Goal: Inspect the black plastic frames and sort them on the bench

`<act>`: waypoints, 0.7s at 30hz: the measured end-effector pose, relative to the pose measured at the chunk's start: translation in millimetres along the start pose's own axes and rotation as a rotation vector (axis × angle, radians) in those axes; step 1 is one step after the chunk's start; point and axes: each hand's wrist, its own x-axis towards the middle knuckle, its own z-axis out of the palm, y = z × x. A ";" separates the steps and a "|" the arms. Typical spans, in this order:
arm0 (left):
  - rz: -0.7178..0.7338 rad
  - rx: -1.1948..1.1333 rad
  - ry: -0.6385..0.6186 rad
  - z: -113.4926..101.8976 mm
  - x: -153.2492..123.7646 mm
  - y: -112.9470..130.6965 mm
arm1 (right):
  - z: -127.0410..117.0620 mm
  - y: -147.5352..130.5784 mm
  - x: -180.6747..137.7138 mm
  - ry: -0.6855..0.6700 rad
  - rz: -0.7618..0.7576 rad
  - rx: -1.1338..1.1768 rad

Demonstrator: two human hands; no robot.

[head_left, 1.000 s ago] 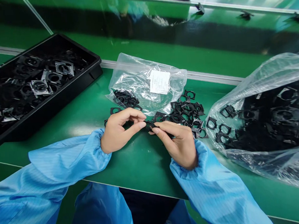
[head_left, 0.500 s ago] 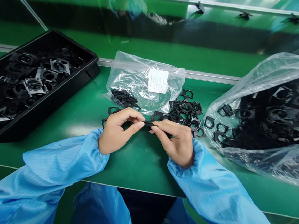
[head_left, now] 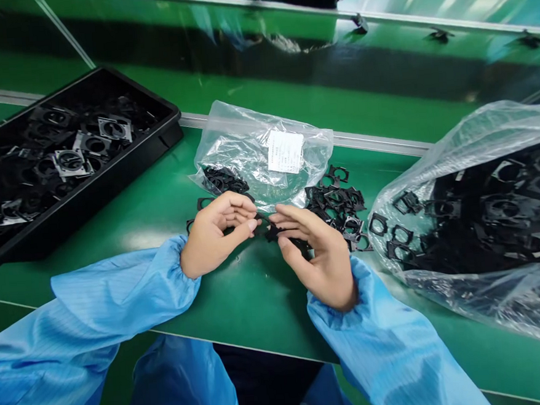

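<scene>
The left hand (head_left: 217,234) is curled narrow, thumb tip close to its fingertips; I can't tell whether it grips anything. The right hand (head_left: 323,254) is wider, thumb parted from fingers. A small black part (head_left: 273,232) sits between them, beside the right fingertips. From there, a black bin (head_left: 130,157) is at ten o'clock, a labelled bag (head_left: 247,141) at twelve, loose black frames (head_left: 339,197) at two, a bigger bag (head_left: 400,181) at three.
</scene>
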 end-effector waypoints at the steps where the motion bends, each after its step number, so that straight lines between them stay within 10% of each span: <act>1: 0.026 0.017 -0.001 0.3 -1.3 0.0 | 0.5 -0.6 0.0 0.001 0.067 0.041; 21: 0.103 0.110 -0.100 -5.3 -2.2 1.6 | 2.7 0.3 2.8 -0.020 0.474 0.366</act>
